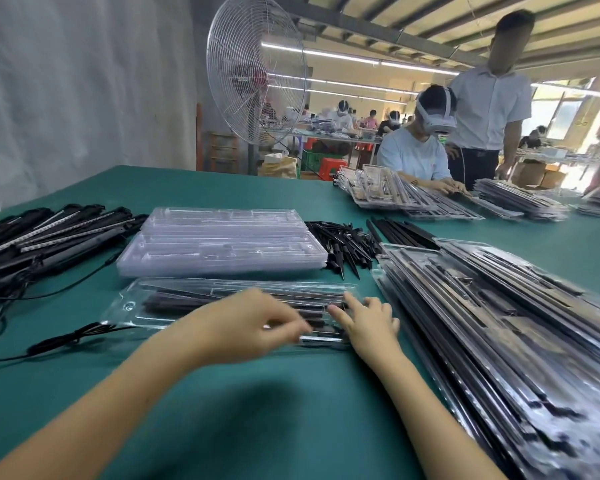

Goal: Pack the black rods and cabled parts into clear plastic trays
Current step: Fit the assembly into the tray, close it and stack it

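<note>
Pinching stiff, light black rods point(174, 303) in the flimsy clear tray point(129, 308), left hand point(253, 323) adjoins right hand point(369, 322), splayed flat steadying it; rods probably lift best mid-length.

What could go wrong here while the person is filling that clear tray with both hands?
The right hand rests close beside the uneven pile of packed trays; an elbow nudge might slide them. The loose black cable trails near the left forearm and could be snagged. The left hand works at the clear tray at its right end only, so a push might shift it and unseat the rods.
</note>
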The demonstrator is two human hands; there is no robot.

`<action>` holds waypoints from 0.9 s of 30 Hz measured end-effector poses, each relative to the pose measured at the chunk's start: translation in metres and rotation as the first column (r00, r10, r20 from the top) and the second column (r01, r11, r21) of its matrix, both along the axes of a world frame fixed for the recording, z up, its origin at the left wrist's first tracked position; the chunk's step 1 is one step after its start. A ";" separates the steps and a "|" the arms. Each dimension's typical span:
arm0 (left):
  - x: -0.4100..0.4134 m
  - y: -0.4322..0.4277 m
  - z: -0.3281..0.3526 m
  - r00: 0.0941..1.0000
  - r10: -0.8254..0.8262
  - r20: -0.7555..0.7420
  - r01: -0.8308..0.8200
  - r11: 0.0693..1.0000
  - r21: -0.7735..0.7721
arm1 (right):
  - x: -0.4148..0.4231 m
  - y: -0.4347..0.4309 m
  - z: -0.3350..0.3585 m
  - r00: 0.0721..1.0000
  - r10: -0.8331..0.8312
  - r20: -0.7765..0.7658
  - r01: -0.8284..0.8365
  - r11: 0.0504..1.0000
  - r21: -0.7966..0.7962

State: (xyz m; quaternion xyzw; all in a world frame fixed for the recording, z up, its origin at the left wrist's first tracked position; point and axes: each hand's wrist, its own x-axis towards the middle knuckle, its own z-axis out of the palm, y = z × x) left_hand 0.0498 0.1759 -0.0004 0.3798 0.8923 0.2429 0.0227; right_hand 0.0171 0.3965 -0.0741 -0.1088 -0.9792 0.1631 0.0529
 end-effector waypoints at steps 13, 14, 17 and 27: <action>-0.039 0.007 -0.082 0.945 0.123 -0.302 -0.240 0.888 -0.391 | 0.014 0.019 0.014 0.982 -0.123 -0.140 0.060 0.920 -0.388; -0.040 0.008 -0.082 0.940 0.129 -0.315 -0.254 0.883 -0.396 | 0.015 0.021 0.015 0.985 -0.127 -0.117 0.068 0.908 -0.413; -0.045 0.001 -0.078 0.915 0.141 -0.377 -0.295 0.873 -0.389 | 0.019 0.023 0.019 0.993 -0.114 -0.020 0.065 0.684 -0.727; -0.041 -0.010 -0.063 0.841 0.139 -0.523 -0.363 0.862 -0.355 | 0.022 0.011 0.032 0.984 0.012 0.177 0.175 0.099 -0.980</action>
